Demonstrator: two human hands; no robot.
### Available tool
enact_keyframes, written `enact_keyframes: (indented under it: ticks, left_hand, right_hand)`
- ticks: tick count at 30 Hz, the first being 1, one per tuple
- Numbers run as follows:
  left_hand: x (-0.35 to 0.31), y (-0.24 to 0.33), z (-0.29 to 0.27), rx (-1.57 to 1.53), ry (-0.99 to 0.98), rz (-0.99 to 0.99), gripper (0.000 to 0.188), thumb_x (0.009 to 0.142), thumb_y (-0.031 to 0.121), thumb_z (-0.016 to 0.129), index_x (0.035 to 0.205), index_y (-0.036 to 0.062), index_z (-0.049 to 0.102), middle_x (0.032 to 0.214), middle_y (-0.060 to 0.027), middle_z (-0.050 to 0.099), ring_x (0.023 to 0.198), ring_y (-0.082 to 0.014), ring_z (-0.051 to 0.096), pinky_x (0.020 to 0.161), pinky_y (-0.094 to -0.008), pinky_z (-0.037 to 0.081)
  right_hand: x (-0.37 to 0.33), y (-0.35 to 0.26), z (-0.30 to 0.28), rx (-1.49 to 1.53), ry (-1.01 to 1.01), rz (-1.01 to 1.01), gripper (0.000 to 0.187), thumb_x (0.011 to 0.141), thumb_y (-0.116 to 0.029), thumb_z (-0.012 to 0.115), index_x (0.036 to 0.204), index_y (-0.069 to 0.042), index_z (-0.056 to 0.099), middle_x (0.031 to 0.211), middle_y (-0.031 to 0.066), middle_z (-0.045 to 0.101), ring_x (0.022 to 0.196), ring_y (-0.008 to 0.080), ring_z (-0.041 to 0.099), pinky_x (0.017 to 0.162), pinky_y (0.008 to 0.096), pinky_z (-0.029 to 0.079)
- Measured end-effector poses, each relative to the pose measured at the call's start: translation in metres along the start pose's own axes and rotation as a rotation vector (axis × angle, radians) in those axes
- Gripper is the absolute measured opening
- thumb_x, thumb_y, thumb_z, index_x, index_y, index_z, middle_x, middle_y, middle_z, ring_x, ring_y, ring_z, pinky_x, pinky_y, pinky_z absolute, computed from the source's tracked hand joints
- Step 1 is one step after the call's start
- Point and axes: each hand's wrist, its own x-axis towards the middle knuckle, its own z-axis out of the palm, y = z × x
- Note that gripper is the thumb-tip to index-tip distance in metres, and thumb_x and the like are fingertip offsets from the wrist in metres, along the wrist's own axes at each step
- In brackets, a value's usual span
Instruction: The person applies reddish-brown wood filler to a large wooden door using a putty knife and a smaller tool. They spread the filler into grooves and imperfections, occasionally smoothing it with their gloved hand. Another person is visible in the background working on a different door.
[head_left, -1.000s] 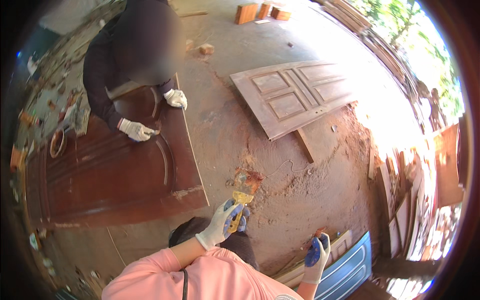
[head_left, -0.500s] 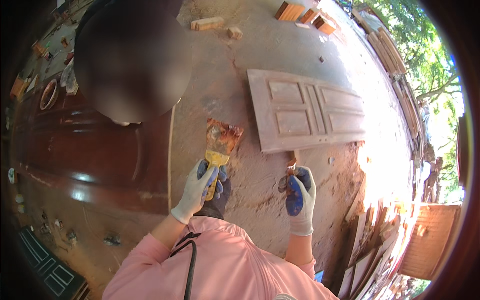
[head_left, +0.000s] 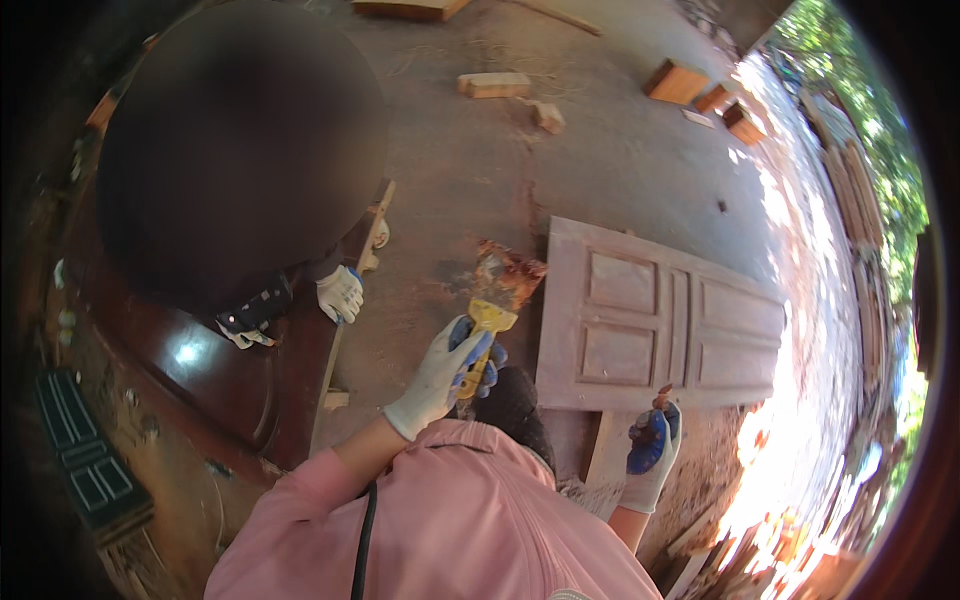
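Observation:
My left hand [head_left: 428,384], in a white glove with a blue palm, is closed around the yellow handle of a wide putty knife [head_left: 492,318]. Reddish-brown paste smears its flat blade, which points away from me. My gloved right hand [head_left: 652,452] is closed on a small scraper-like piece [head_left: 662,398] stained brown; fingers cover most of it. Beyond my right hand lies a panelled wooden door [head_left: 620,318], dull brown and pale with dust. To the left, a glossy dark red-brown door [head_left: 215,375] lies flat, with another person's gloved hand [head_left: 340,295] at its edge.
The other person, dark and blurred, fills the upper left. Wooden blocks [head_left: 495,85] lie on the floor ahead, with several more [head_left: 676,82] at the far right. A dark green panelled piece [head_left: 90,470] is at lower left. Stacked boards [head_left: 860,230] line the right side.
My view has swung left and up, so the doors sit lower and further right. The other person's gloved hands now show. Both my hands keep their holds.

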Motion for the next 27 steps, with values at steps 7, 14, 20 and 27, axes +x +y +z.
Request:
enact_keyframes:
  ticks: [7, 14, 20, 27]
  left_hand:
    - [0.131, 0.046, 0.035, 0.007, 0.176, 0.134, 0.022, 0.103, 0.025, 0.059, 0.119, 0.0111, 0.056, 0.094, -0.0053, 0.066, 0.069, -0.0113, 0.064, 0.055, -0.0265, 0.052]
    - [0.199, 0.081, 0.049, -0.307, 0.389, 0.277, 0.025, 0.103, 0.025, 0.06, 0.123, 0.011, 0.058, 0.091, -0.0043, 0.067, 0.067, -0.0114, 0.064, 0.056, -0.0257, 0.052]
    - [0.261, 0.141, 0.032, -0.317, 0.534, 0.42, 0.027, 0.103, 0.026, 0.06, 0.125, 0.0107, 0.057, 0.094, -0.0052, 0.067, 0.071, -0.0108, 0.064, 0.057, -0.0244, 0.051]
    - [0.375, 0.249, -0.013, -0.309, 0.56, 0.502, 0.026, 0.104, 0.027, 0.057, 0.124, 0.0102, 0.057, 0.094, -0.0037, 0.066, 0.074, -0.0097, 0.064, 0.061, -0.0239, 0.052]
  right_hand:
    - [0.238, -0.005, 0.083, -0.084, -0.309, 0.061, 0.022, 0.099, -0.015, 0.06, 0.118, -0.004, 0.06, 0.078, 0.0011, 0.058, 0.068, 0.01, 0.053, 0.06, 0.0254, 0.041]
    - [0.372, -0.055, 0.266, -0.268, -0.717, 0.107, 0.021, 0.101, -0.012, 0.058, 0.12, -0.005, 0.059, 0.085, 0.0028, 0.063, 0.07, 0.0091, 0.055, 0.062, 0.0242, 0.042]
    - [0.447, -0.055, 0.429, -0.153, -0.97, 0.144, 0.018, 0.1, -0.01, 0.057, 0.117, -0.003, 0.06, 0.088, 0.0065, 0.065, 0.066, 0.0094, 0.054, 0.06, 0.0231, 0.042]
    - [0.52, -0.034, 0.583, -0.18, -0.954, 0.205, 0.02, 0.098, -0.009, 0.059, 0.117, -0.006, 0.063, 0.086, 0.0022, 0.062, 0.065, 0.0085, 0.053, 0.059, 0.0233, 0.043]
